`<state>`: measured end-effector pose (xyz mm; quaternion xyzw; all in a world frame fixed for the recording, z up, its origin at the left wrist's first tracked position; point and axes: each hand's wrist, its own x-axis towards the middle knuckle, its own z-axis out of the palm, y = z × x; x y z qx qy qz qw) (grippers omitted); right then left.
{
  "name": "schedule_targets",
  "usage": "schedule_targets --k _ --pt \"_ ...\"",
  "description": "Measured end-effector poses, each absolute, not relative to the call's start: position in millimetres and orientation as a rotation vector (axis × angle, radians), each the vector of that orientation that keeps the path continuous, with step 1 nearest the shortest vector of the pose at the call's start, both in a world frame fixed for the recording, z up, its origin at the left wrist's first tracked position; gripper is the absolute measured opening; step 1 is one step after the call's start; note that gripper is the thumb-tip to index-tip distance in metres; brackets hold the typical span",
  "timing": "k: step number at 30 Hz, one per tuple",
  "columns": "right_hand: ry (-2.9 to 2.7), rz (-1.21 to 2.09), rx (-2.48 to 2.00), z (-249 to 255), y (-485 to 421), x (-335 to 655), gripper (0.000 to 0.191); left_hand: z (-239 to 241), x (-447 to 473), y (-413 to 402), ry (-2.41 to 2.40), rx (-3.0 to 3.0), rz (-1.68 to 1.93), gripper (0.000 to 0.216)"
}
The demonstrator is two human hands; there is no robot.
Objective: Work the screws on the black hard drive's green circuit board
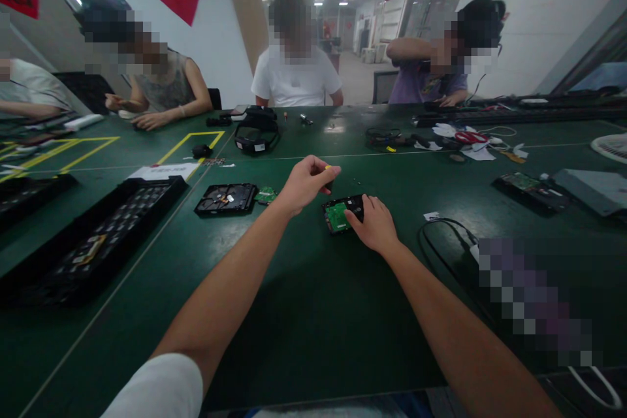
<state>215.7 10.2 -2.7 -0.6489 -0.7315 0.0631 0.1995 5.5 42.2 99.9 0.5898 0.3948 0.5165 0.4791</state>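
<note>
A small black hard drive (343, 212) with a green circuit board facing up lies on the green table (304, 313) in front of me. My right hand (375, 225) rests on its right side, fingers curled over the edge, holding it down. Just above the drive's left end, my left hand (306, 183) is closed around a small tool with a yellow tip, likely a screwdriver; its shaft is mostly hidden by my fingers. A second, larger black hard drive (226, 198) lies to the left with a loose green circuit board (266, 195) beside it.
A long black tray (88, 241) sits at the left. A black cable (443, 241) loops at the right, near another drive (531, 191) and a grey box (595, 189). Several people sit along the far side amid headsets, tools and papers.
</note>
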Motion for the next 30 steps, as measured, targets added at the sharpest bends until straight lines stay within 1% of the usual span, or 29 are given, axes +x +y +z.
schedule_targets --k 6,13,16,20,26,30 --pt "-2.060 0.131 -1.823 -1.4 9.4 214.9 0.084 101.5 4.0 41.4 0.819 1.423 1.194 0.029" --pt "-2.049 0.094 -1.788 -2.6 8.6 214.2 0.078 102.6 4.4 41.1 0.798 1.348 1.175 0.030" --pt "-2.045 0.103 -1.790 -2.1 8.5 214.2 0.079 102.5 3.9 42.1 0.779 1.272 1.187 0.033" --pt "-2.047 0.117 -1.797 -3.2 9.5 215.3 0.081 102.2 1.4 43.5 0.799 1.316 1.191 0.030" --pt "-2.044 0.143 -1.834 -3.4 10.6 215.4 0.084 98.8 1.4 45.1 1.012 1.443 1.269 0.039" --pt "-2.036 0.161 -1.842 -0.7 9.9 214.5 0.083 97.7 3.3 44.9 1.037 1.434 1.299 0.043"
